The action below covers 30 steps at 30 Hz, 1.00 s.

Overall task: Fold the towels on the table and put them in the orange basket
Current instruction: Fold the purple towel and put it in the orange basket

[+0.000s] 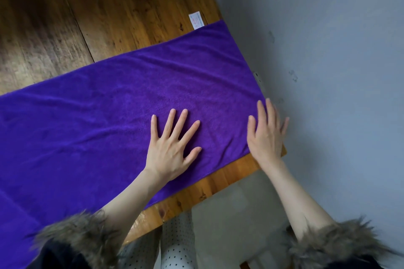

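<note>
Towel: a purple towel (105,107) lies spread flat on the wooden table (109,11), running from 8 o'clock to 1 o'clock across the view.
Left hand: the left hand (172,148) presses palm-down on the towel near 5 o'clock, fingers straight and spread.
Right hand: the right hand (265,135) rests flat on the towel's end at the table's corner, fingers straight, close together.
Label: a white tag (196,20) lies at the towel's far edge, 1 o'clock.
Sleeves: fur-trimmed cuffs (74,236) at 6 o'clock.
</note>
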{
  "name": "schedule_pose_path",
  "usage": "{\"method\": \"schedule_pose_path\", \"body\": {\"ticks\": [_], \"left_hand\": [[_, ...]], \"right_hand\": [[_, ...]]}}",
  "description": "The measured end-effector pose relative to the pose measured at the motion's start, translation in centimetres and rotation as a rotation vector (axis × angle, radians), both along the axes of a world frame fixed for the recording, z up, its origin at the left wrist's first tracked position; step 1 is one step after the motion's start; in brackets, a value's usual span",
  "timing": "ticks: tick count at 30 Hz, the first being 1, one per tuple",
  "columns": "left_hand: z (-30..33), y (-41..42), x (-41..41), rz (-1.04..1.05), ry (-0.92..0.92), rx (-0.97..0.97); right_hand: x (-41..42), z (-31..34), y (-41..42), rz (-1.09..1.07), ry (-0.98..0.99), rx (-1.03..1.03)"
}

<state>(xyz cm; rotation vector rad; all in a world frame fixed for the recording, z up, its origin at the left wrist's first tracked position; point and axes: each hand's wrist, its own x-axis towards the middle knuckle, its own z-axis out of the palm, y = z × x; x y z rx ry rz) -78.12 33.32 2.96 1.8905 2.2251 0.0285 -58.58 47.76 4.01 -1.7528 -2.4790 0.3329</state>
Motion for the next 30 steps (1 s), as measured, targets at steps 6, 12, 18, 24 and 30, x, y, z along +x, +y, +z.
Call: {"method": "schedule_pose_path", "body": {"ticks": [6, 12, 18, 24, 30], "left_hand": [[0.1, 0.1, 0.1, 0.001, 0.007, -0.009], [-0.2, 0.1, 0.1, -0.001, 0.012, 0.002], [0.1, 0.2, 0.0, 0.0, -0.057, -0.025], [1.7, 1.0, 0.2, 0.194, -0.285, 0.137], [4.0, 3.9, 2.9, 0.497, -0.493, 0.026]], "right_hand": [[0.9, 0.9, 2.9, -0.271, 0.037, -0.202], [0.4, 2.1, 2.8, -0.324, 0.062, -0.009], [-2.6, 3.2, -0.6, 0.026, 0.205, 0.119], [-4.0, 3.2, -5.1, 0.271, 0.257, -0.237], [-3.4, 4.2, -2.4, -0.15, 0.582, -0.557]]}}
